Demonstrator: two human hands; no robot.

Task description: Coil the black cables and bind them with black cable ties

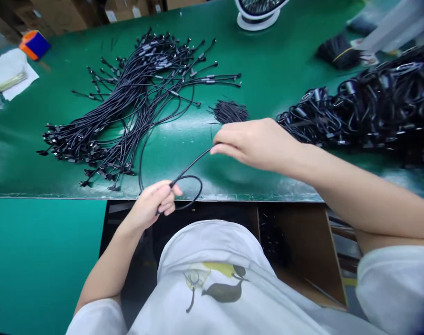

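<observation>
Near the front edge of the green table, my left hand [157, 201] is closed on a black cable [195, 201], which makes a small loop to the right of the fingers. From there the cable runs up to my right hand [246, 142], whose fingertips pinch it. Just beyond my right hand lies a small heap of thin black ties [229, 111]. A large pile of black cables [128, 93] with grey sleeves and connectors spreads over the table, beyond my left hand.
Coiled black cables [365, 107] are heaped at the right. A round white stand [259, 21] is at the back. An orange and blue object [35, 45] and white paper [14, 74] lie at the far left. Below the table edge is an open cardboard box [306, 251].
</observation>
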